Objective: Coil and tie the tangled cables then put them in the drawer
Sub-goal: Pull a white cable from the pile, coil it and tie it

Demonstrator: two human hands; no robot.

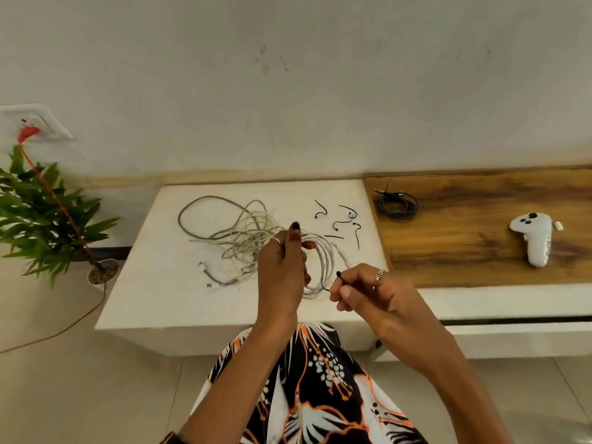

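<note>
My left hand (282, 277) grips a coiled white cable (325, 261) and holds it upright over the white table (153, 302). My right hand (362, 291) pinches a thin black tie (330, 282) that curves around the coil's lower right side. Left of the coil lies a tangled heap of grey and white cables (237, 235). Several loose black ties (344, 219) lie on the table behind my hands. A coiled black cable (397, 205) rests on the wooden top (464, 238) to the right. No drawer shows plainly.
A white handheld controller (535, 238) lies on the wooden top at the right. A potted green plant (45, 213) stands on the floor at the left. An orange cord (57, 206) runs from a wall socket (35, 123) down across the floor.
</note>
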